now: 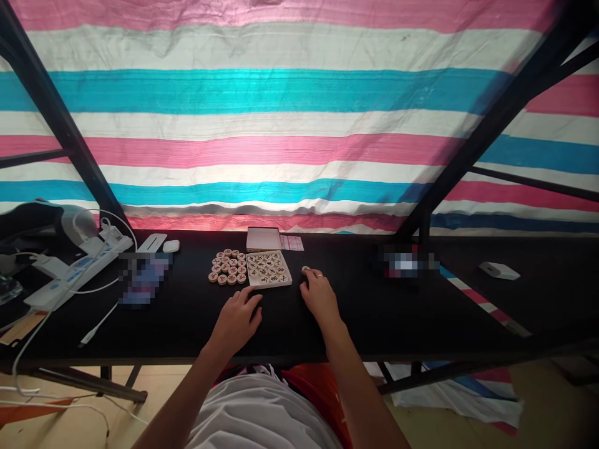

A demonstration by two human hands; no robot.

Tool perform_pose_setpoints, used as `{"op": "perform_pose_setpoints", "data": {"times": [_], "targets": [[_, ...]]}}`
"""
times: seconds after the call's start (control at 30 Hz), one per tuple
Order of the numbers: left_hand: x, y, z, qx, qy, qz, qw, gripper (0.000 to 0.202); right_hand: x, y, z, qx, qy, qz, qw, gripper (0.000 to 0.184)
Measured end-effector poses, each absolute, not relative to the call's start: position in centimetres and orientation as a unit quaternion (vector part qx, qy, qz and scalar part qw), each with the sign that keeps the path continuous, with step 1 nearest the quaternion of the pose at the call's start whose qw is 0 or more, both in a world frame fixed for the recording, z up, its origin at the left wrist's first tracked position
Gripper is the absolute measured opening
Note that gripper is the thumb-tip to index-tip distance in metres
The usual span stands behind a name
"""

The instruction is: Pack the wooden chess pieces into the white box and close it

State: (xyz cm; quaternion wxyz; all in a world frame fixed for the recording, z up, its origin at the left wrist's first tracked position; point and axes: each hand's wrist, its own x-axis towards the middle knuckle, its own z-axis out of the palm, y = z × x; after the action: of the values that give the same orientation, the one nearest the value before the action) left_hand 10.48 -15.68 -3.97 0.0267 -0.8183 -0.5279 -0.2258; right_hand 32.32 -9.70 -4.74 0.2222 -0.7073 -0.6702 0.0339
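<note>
A small white box [286, 282] filled with round wooden chess pieces [266, 266] sits on the black table [374, 312]. Several more round pieces with red marks [228, 267] lie in rows just left of the box. My left hand [239, 317] rests flat on the table below the box, fingers apart, holding nothing. To the right of the box, my right hand [319, 292], with a ring on one finger, has its fingertips on a single piece [306, 270]. The box lid [263, 238] lies behind the box.
A white power strip [79, 268] with plugs and cables lies at the left, next to a white mouse [171, 246] and a blurred object [143, 277]. A small white device [498, 270] sits far right. Black frame bars [468, 156] cross a striped cloth backdrop.
</note>
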Motion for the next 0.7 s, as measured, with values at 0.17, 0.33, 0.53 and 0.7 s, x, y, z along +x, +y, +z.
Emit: {"op": "perform_pose_setpoints", "data": {"times": [0.17,0.33,0.53,0.7], "targets": [[10.7,-15.9,-3.6,-0.821,-0.529,-0.211,0.035,0.029,32.6,-9.8,-4.5,-0.727,-0.648,0.017,0.226,0.029],[10.8,-16.1,-3.3,-0.822,-0.532,-0.200,0.035,0.029,32.7,-9.5,-3.7,-0.722,-0.662,0.021,0.203,0.019],[10.7,-16.0,-3.4,-0.824,-0.527,-0.201,0.052,0.025,28.2,-9.5,-1.5,-0.522,-0.801,0.029,0.290,0.016],[10.9,-15.9,-3.5,-0.814,-0.538,-0.211,0.057,0.019,24.8,-9.1,-2.1,-0.451,-0.859,0.045,0.238,0.015]]}}
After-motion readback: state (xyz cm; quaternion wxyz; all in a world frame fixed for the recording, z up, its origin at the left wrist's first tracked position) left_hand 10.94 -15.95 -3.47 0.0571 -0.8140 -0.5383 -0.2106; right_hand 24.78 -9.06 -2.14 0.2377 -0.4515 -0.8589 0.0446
